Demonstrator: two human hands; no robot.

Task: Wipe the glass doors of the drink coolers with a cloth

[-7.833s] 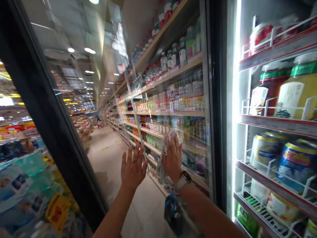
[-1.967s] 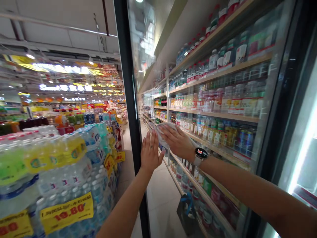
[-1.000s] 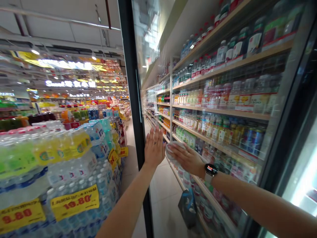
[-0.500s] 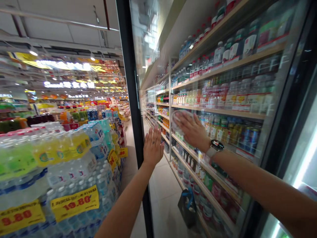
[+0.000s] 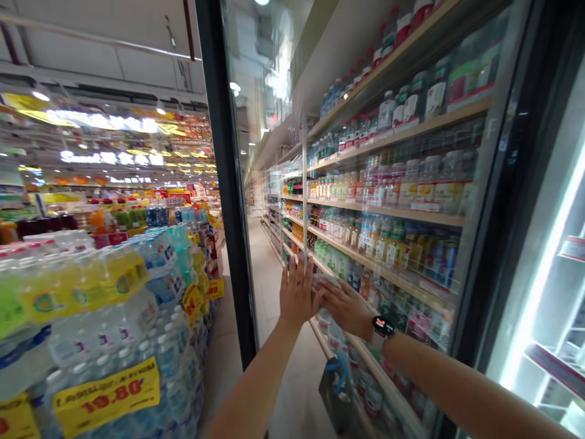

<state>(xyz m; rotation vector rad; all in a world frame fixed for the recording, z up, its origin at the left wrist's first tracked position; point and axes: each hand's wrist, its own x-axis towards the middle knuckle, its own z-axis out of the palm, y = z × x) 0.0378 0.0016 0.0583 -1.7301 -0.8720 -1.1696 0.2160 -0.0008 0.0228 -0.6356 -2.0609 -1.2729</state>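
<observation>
An open glass door (image 5: pixel 262 256) with a black frame (image 5: pixel 227 195) stands in front of me. My left hand (image 5: pixel 297 296) lies flat on the glass, its fingers stretched upward and apart. Just right of it, my right hand (image 5: pixel 350 308) presses a white cloth (image 5: pixel 323 281) against the pane; the fingers cover most of the cloth. The two hands nearly touch at the left thumb and the right fingertips. A round black watch (image 5: pixel 382 325) sits on my right wrist.
Shelves of bottled drinks (image 5: pixel 388 213) show in the glass. A dark bag (image 5: pixel 336 390) with a blue ribbon appears low down. To the left stand stacked packs of bottles (image 5: pixel 150 317) with yellow price signs (image 5: pixel 107 396). A lit cooler (image 5: pixel 548 292) is at far right.
My right hand has moved down and left with the cloth, close to the left hand. My left hand has shifted lower and away from the door's edge. The view has turned slightly right.
</observation>
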